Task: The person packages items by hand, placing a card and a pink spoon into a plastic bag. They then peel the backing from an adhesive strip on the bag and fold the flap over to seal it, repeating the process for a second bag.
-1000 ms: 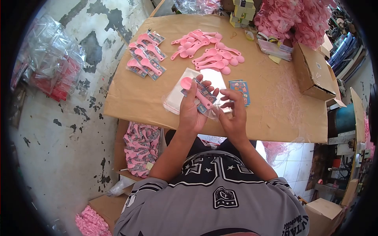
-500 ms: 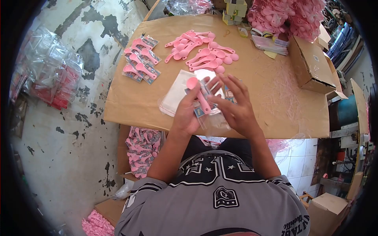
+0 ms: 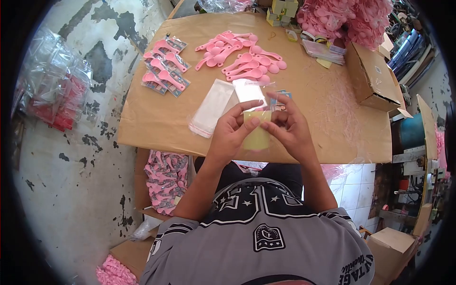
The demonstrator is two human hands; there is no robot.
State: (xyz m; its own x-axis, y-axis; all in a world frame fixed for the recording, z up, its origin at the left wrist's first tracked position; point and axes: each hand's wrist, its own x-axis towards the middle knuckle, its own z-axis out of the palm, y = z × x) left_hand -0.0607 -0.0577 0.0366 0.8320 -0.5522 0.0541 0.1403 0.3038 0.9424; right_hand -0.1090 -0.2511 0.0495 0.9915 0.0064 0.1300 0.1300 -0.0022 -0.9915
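Between my hands is a clear plastic packet with its pale yellow back facing me. My left hand pinches its upper left side, thumb in front. At the upper right side my right hand pinches it too, thumb close to the other thumb. The packet hides whatever is on its far side. Behind it lie a stack of clear plastic bags and a blue printed card, partly covered by my right fingers. Loose pink spoons are piled farther back.
Pink spoons on blue cards lie at the table's left. An open cardboard box stands at the right edge, near large bags of pink pieces. A box of packed spoons sits below the table on the left.
The pink spoon on its blue card, facing up half a second ago, is out of sight. The packet's yellow back now shows, and both hands have come together on it.
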